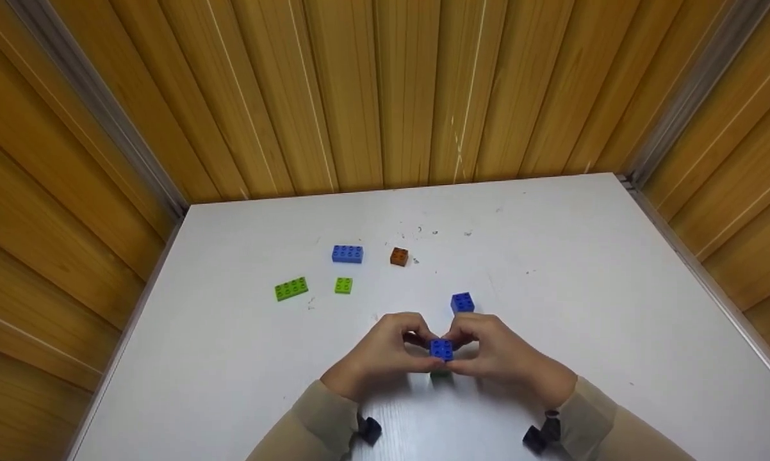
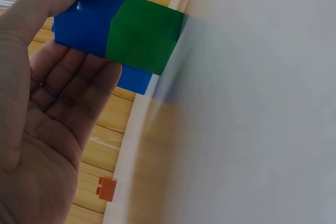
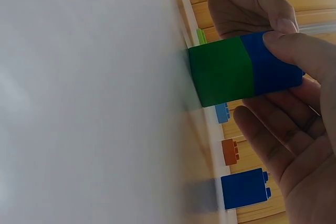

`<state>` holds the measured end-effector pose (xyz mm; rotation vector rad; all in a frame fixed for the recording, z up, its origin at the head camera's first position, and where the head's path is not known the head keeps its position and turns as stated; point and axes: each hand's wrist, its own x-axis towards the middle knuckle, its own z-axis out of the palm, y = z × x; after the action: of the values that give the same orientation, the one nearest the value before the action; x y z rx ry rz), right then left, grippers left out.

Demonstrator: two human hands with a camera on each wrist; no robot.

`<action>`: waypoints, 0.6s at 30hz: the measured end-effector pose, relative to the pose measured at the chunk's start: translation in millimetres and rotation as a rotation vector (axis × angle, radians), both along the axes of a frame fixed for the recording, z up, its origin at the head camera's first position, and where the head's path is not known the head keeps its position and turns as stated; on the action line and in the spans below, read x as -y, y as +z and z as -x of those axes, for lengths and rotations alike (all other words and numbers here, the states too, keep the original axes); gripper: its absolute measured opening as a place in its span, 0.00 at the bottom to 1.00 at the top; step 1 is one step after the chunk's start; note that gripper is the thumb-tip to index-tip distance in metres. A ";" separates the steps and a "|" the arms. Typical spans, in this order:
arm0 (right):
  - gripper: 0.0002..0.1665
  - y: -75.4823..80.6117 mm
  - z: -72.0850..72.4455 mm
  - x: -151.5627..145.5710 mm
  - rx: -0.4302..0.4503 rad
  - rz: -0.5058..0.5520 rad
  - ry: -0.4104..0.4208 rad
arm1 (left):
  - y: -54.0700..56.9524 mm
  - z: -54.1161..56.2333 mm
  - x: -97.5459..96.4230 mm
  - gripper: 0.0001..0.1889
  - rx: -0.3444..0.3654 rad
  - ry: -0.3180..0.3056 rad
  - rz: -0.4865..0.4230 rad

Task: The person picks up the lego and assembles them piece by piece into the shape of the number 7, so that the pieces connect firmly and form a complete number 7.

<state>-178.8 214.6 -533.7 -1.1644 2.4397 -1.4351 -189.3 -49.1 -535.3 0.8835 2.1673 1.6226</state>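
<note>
- Left hand (image 1: 385,351) and right hand (image 1: 500,352) together pinch a square blue plastic brick (image 1: 441,350) from either side.
- That brick sits flush on a dark green plastic block (image 3: 220,74), making an upright stack at the white tabletop (image 1: 551,256).
- Progress, as a judgement: this one joint looks made; five bricks remain loose.
- Just beyond the stack, slightly right: one loose dark-blue square brick (image 1: 462,302).
- Farther beyond, leftward of the stack: one orange-brown square brick (image 1: 399,257), one lighter-blue oblong brick (image 1: 348,254), one lime-green square brick (image 1: 343,285), one lime-green oblong brick (image 1: 291,289).
- Count: seven altogether; three blue, three green, one orange-brown.
</note>
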 end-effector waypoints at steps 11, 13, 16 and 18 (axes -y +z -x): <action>0.15 2.6 0.1 -0.5 0.031 0.030 0.020 | -0.3 0.4 -1.6 0.13 -0.011 0.000 0.011; 0.15 2.6 0.4 0.0 0.024 0.030 0.019 | 0.3 0.8 -1.3 0.13 -0.014 0.000 0.015; 0.15 1.9 0.7 0.8 0.008 0.026 0.014 | 1.2 0.8 -0.6 0.13 -0.008 0.003 0.022; 0.15 1.1 0.7 1.3 0.014 0.024 0.010 | 1.2 0.6 -0.2 0.13 0.005 0.006 0.029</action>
<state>-179.5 213.3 -532.5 -1.1647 2.4105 -1.4696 -189.8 -48.9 -534.2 0.8650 2.1865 1.5906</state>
